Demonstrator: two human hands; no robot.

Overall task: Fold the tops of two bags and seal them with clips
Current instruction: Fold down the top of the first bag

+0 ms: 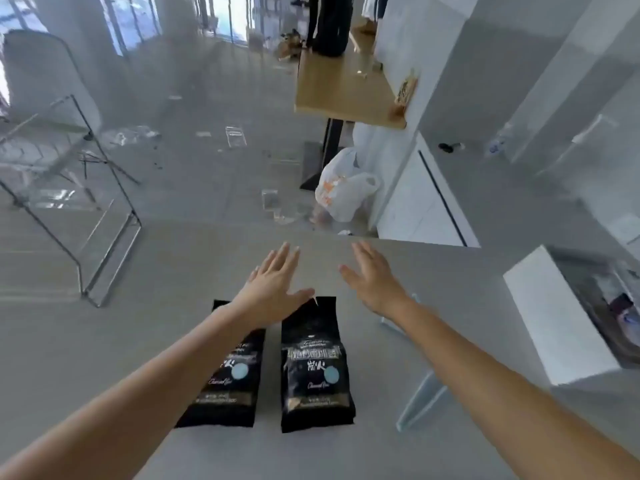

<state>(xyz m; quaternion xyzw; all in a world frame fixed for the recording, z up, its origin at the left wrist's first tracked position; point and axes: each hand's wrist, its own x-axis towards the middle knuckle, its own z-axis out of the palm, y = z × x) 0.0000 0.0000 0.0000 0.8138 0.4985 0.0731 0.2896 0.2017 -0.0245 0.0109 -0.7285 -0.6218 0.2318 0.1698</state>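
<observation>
Two black printed bags lie flat side by side on the grey table (104,358), tops pointing away from me. The left bag (228,386) is partly covered by my left forearm. The right bag (317,368) is in full view, its top unfolded. My left hand (277,282) hovers open, palm down, just beyond the bags' tops. My right hand (372,278) is also open, to the right of the right bag's top. Two pale blue clips show under my right arm: one (420,400) right of the right bag, the other (389,320) mostly hidden near my wrist.
A white open box (554,317) with items inside stands at the table's right. Beyond the table's far edge are a white plastic bag (343,188) on the floor, a wooden table (343,88), a metal-framed chair (69,188) at left, and a person standing far back.
</observation>
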